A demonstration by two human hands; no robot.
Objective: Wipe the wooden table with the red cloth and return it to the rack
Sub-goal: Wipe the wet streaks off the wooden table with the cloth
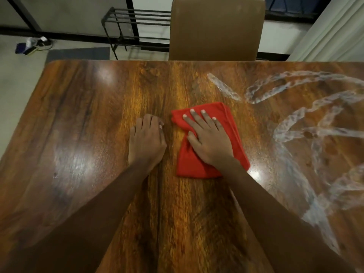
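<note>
Head view, looking down on the wooden worktop [88, 119]. The red cloth [199, 162] lies folded on the worktop near its middle. The right hand [208, 138] rests flat on top of the cloth, fingers [206, 120] spread and extended, palm pressing down; the thumb sits on a bunched fold at the cloth's left edge. It pins the cloth rather than gripping it. The left hand [146, 138] rests on bare wood just beside the cloth, not touching it, fingers curled under into a loose fist, holding nothing. Whitish wet streaks [295, 123] loop across the worktop to the right of the cloth. Beyond the far edge stands a brown chair [214, 30]; left of it, a black metal rack [136, 22] on the floor.
</note>
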